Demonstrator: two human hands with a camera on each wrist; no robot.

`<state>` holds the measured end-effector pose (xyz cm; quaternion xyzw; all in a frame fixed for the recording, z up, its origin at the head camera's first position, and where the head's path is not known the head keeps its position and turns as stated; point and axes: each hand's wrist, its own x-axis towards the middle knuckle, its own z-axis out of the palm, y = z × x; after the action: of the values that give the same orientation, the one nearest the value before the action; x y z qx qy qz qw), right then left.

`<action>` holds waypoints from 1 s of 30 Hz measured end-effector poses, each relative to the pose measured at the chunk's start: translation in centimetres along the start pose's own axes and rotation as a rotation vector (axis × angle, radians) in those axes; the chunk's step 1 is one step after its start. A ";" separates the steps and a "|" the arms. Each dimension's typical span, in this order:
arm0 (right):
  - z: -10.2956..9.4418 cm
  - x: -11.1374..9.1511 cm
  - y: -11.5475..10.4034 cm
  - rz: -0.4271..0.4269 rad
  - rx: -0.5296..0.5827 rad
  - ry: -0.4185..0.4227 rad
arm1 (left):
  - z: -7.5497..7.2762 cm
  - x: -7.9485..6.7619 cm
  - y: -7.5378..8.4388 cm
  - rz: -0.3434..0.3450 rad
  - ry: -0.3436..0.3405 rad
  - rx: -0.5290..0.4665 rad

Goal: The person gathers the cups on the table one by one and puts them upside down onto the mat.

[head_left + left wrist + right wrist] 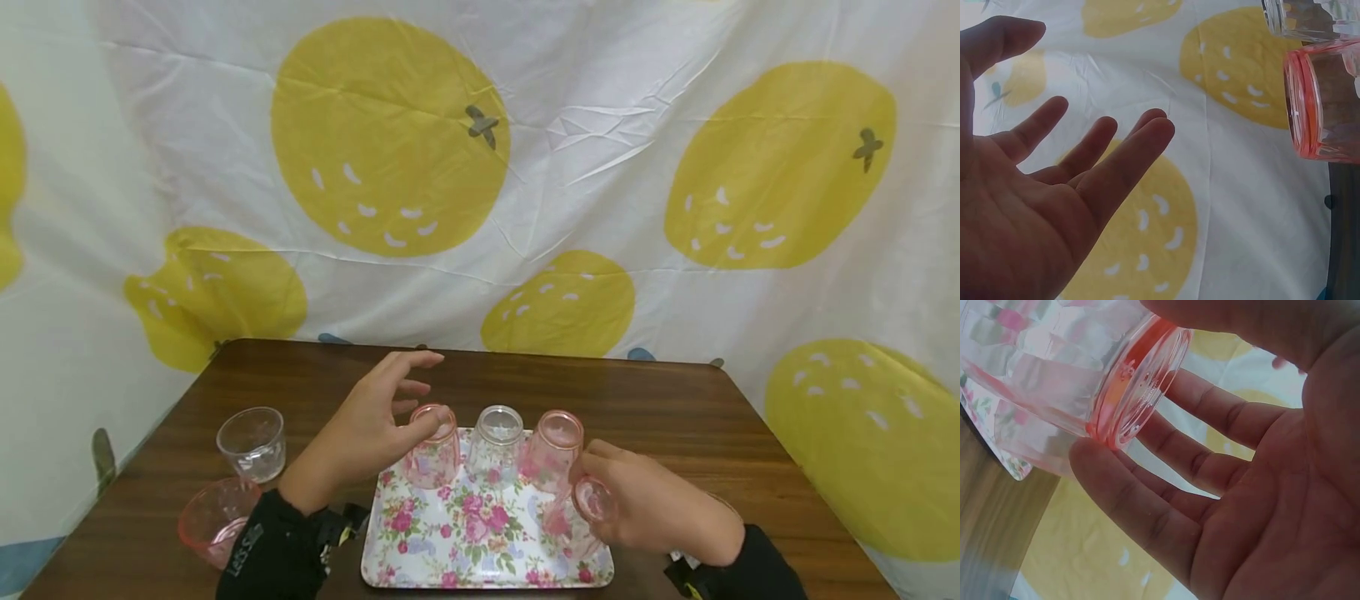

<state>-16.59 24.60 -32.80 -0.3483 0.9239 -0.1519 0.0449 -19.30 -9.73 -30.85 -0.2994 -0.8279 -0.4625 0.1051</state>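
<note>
At the right front of the flowered tray, my right hand grips a pink glass by its base end, mouth downward. The right wrist view shows the thumb and fingers around that base of the pink glass. My left hand is raised with its fingers spread, near the left upturned pink glass. In the left wrist view that palm holds nothing and stays apart from the glasses. Beside it on the tray's back row are an upturned clear glass and another upturned pink glass.
Left of the tray, a clear glass and a pink glass bowl or cup stand mouth up on the brown wooden table. A white cloth printed with large yellow fruit hangs behind the table.
</note>
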 end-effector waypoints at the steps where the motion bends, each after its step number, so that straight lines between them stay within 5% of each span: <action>1: 0.1 0.1 0.0 0.000 -0.002 -0.012 | 0.0 0.0 0.0 0.000 -0.005 -0.004; 30: 1.8 0.3 -0.7 -0.032 0.007 -0.055 | 0.0 0.0 -0.4 -0.037 -0.048 -0.026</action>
<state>-16.02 23.49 -34.32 -0.3671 0.9160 -0.1462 0.0689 -19.53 -9.87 -31.14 -0.2965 -0.8295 -0.4678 0.0725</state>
